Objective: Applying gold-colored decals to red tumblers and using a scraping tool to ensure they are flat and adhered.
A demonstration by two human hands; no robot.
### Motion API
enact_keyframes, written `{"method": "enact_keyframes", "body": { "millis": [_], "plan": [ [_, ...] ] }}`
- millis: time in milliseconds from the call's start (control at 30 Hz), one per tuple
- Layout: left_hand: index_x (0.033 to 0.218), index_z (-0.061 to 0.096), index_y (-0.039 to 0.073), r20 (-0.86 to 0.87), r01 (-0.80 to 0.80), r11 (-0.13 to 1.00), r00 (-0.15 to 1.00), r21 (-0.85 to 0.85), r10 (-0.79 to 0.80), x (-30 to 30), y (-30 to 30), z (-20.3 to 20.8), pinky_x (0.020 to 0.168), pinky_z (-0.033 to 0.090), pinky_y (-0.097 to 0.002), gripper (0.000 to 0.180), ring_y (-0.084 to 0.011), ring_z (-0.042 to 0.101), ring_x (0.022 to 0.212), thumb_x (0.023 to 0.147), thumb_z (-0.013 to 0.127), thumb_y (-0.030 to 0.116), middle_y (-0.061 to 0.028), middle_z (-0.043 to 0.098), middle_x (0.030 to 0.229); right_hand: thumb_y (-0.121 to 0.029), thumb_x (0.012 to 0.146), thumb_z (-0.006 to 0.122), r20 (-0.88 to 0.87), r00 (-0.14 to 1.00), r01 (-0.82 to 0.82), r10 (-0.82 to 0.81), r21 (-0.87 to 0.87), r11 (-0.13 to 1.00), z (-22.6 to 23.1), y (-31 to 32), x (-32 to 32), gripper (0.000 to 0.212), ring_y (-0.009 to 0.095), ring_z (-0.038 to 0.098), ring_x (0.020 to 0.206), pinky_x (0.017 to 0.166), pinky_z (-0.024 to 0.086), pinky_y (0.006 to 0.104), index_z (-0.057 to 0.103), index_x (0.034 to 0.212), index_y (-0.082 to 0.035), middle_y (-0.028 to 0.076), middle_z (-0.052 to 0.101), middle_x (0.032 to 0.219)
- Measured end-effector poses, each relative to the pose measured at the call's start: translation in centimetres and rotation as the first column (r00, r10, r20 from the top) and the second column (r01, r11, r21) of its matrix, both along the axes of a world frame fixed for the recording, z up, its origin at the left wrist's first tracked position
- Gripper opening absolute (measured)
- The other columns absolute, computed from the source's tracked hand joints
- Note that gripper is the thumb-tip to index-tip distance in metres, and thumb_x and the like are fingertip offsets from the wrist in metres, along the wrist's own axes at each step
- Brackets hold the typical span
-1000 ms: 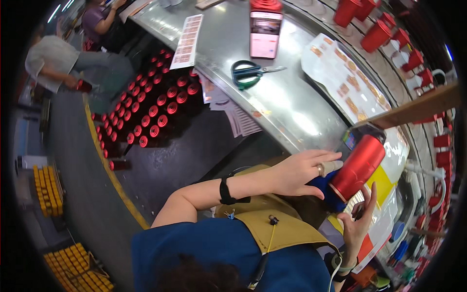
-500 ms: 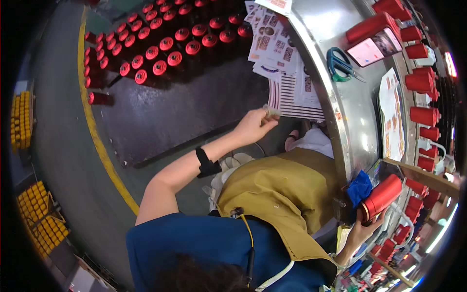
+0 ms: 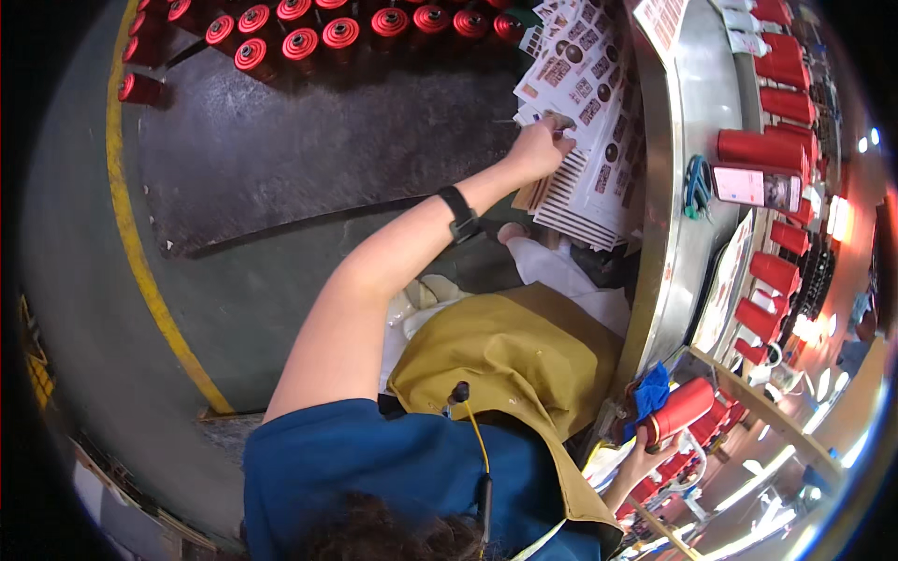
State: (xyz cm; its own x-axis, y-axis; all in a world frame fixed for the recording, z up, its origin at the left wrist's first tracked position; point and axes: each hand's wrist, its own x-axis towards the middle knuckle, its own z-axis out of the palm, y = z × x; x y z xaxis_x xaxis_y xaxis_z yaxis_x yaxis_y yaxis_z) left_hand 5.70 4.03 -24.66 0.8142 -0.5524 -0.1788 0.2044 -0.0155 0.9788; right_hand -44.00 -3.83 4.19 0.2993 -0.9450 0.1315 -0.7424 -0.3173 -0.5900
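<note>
Left hand (image 3: 541,145) reaches to 1 o'clock, fingers pinching label sheet (image 3: 578,89) on stack under metal worktop (image 3: 666,196). Right hand (image 3: 645,455), at 5 o'clock, grip closed round red spool (image 3: 681,409) with blue cloth (image 3: 652,395).

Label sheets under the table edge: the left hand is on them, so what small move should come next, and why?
Probably pinch one sheet and peel it off the stack. The left hand rests with its fingertips on the top of the label sheets but has none lifted clear, while the right hand holds a red canister up near the table's rim.
</note>
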Motion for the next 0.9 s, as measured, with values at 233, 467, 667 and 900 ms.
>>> {"method": "enact_keyframes", "body": {
  "millis": [233, 467, 667, 900],
  "plan": [
    [0.131, 0.056, -0.01, -0.109, -0.031, 0.987, 0.993, 0.155, 0.048, -0.5, -7.4, -1.1, 0.102, 0.051, -0.0465, 0.063, -0.0453, 0.065, 0.117, 0.092, 0.073, 0.036, -0.03, 0.067, 0.124, 0.004, 0.088, 0.075, -0.006, 1.0, 0.03, -0.029, 0.065, 0.997, 0.5, -0.6, -1.4, 0.091, 0.028, 0.061, 0.117, 0.103, 0.048, 0.0392, 0.021, 0.161, -0.006, 0.023, 0.054, 0.141],
    [0.13, 0.049, -0.014, -0.217, -0.228, 0.963, 0.942, 0.141, 0.255, -3.5, -10.7, 1.0, 0.104, 0.048, -0.0514, 0.059, -0.0492, 0.058, 0.12, 0.084, 0.073, 0.014, -0.0328, 0.055, 0.129, 0.002, 0.088, 0.077, -0.056, 0.998, 0.02, -0.016, 0.072, 0.997, 1.1, -0.3, -0.3, 0.093, 0.026, 0.062, 0.114, 0.099, 0.05, 0.037, 0.02, 0.161, -0.008, 0.021, 0.058, 0.136],
    [0.136, 0.047, -0.011, -0.236, -0.319, 0.921, 0.899, 0.223, 0.368, -5.4, -12.4, 2.5, 0.106, 0.044, -0.0493, 0.06, -0.0443, 0.054, 0.121, 0.086, 0.069, 0.013, -0.0293, 0.054, 0.129, 0.002, 0.087, 0.077, -0.034, 0.999, -0.006, 0.008, 0.049, 0.999, 0.9, -0.4, -0.4, 0.092, 0.024, 0.061, 0.11, 0.098, 0.05, 0.0356, 0.021, 0.16, -0.007, 0.018, 0.06, 0.132],
    [0.123, 0.059, -0.005, -0.224, -0.253, 0.895, 0.91, 0.367, 0.349, -5.4, -13.5, 3.1, 0.103, 0.044, -0.0486, 0.046, -0.0396, 0.054, 0.12, 0.085, 0.071, 0.019, -0.023, 0.058, 0.125, 0.0, 0.086, 0.08, -0.094, 0.995, 0.018, -0.017, 0.002, 1.0, 0.9, 0.2, 0.3, 0.092, 0.026, 0.059, 0.118, 0.103, 0.048, 0.0371, 0.024, 0.159, -0.005, 0.018, 0.052, 0.142]
  ]
}}
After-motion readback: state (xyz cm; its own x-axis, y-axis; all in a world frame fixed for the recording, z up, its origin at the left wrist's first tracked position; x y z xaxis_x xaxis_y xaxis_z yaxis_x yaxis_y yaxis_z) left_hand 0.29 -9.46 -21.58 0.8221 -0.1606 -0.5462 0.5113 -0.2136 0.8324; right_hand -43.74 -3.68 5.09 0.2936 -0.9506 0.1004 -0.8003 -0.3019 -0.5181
